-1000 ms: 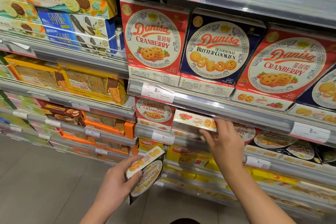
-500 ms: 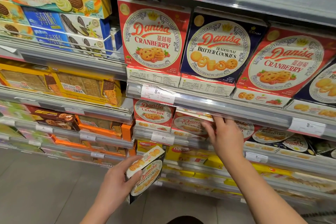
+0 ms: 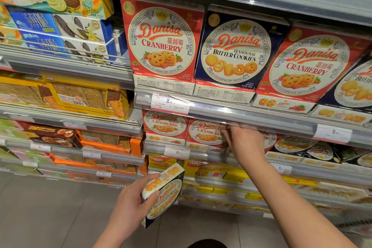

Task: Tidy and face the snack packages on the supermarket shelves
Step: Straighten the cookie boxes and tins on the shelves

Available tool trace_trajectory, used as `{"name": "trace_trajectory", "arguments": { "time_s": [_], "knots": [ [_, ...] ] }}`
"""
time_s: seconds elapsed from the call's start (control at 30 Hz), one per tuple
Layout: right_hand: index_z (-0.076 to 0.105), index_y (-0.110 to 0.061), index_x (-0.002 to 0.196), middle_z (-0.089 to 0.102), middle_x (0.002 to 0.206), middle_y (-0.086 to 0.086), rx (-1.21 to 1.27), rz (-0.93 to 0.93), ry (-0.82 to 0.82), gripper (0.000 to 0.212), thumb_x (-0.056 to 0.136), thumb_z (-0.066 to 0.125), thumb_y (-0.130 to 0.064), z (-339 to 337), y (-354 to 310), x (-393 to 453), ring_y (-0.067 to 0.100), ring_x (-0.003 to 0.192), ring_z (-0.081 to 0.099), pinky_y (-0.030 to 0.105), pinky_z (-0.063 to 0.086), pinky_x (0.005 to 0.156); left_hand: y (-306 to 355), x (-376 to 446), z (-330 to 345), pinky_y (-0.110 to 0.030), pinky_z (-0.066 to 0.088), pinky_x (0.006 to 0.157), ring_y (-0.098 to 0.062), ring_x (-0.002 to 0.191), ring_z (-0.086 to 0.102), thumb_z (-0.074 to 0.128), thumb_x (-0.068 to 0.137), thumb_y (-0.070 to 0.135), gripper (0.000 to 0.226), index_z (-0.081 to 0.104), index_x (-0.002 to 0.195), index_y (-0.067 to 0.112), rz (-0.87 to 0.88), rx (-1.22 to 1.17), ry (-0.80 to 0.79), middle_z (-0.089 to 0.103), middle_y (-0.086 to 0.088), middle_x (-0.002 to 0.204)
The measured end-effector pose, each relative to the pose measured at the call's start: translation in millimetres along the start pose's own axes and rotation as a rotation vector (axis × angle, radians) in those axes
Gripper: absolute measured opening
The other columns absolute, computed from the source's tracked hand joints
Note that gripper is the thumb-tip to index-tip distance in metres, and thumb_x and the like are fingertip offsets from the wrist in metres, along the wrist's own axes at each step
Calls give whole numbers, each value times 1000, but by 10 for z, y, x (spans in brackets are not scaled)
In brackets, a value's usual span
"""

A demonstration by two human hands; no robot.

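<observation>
Two hands are at work in front of a supermarket biscuit bay. The right hand [image 3: 244,143] reaches under the edge of the shelf above to a red cranberry cookie box [image 3: 205,133], its fingers curled onto the box's right edge; how firmly they grip cannot be told, as the fingertips blur there. That box stands face-out on the second shelf [image 3: 201,153], just beside a matching red box [image 3: 165,125] on its left. The left hand [image 3: 130,201] grips a navy butter cookie box [image 3: 167,191], thumb across its front, held low and tilted, well clear of the shelves. To do this step well, I would judge the right hand should square the red box flush with its neighbour and draw it to the front lip. The navy box probably belongs further right, where navy packs [image 3: 314,147] sit.
</observation>
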State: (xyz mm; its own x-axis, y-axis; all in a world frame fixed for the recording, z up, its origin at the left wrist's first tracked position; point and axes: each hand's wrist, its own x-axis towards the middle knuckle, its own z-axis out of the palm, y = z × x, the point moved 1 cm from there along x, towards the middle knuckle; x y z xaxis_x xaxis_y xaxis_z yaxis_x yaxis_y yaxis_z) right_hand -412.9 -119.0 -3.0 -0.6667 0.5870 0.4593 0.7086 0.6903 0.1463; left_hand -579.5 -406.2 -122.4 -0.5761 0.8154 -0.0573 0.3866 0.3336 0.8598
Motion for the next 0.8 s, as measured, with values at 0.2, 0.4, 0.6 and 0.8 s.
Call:
{"name": "trace_trajectory", "arguments": {
  "time_s": [0.2, 0.4, 0.6, 0.8],
  "knots": [
    [62, -17, 67, 55, 47, 3, -14, -32, 0, 30, 80, 84, -33, -25, 42, 10, 26, 36, 53, 23, 35, 37, 44, -8, 50, -34, 60, 82, 3, 110, 64, 75, 89, 27, 53, 56, 123, 63, -3, 9, -11, 65, 36, 117],
    [64, -7, 85, 58, 58, 13, 8, 35, 63, 31, 78, 84, -30, -13, 238, -195, 29, 35, 53, 25, 32, 36, 98, -10, 99, -30, 59, 77, 1, 105, 65, 75, 89, 33, 46, 59, 124, 58, -13, 34, -18, 68, 31, 116],
    [62, -8, 67, 56, 51, 12, -1, 116, 29, 28, 75, 86, -21, 46, 510, -219, 29, 35, 53, 28, 40, 38, 259, 10, 179, -24, 55, 77, 8, 105, 63, 75, 88, 34, 43, 60, 119, 60, -13, 62, -42, 62, 44, 112],
    [64, -10, 72, 58, 55, 11, 92, 109, 42, 23, 77, 84, -20, 42, 597, -219, 31, 40, 56, 31, 44, 37, 451, 38, 287, -22, 55, 79, 15, 106, 59, 76, 88, 33, 42, 59, 116, 60, -2, 94, -60, 51, 57, 112]
  ]
}}
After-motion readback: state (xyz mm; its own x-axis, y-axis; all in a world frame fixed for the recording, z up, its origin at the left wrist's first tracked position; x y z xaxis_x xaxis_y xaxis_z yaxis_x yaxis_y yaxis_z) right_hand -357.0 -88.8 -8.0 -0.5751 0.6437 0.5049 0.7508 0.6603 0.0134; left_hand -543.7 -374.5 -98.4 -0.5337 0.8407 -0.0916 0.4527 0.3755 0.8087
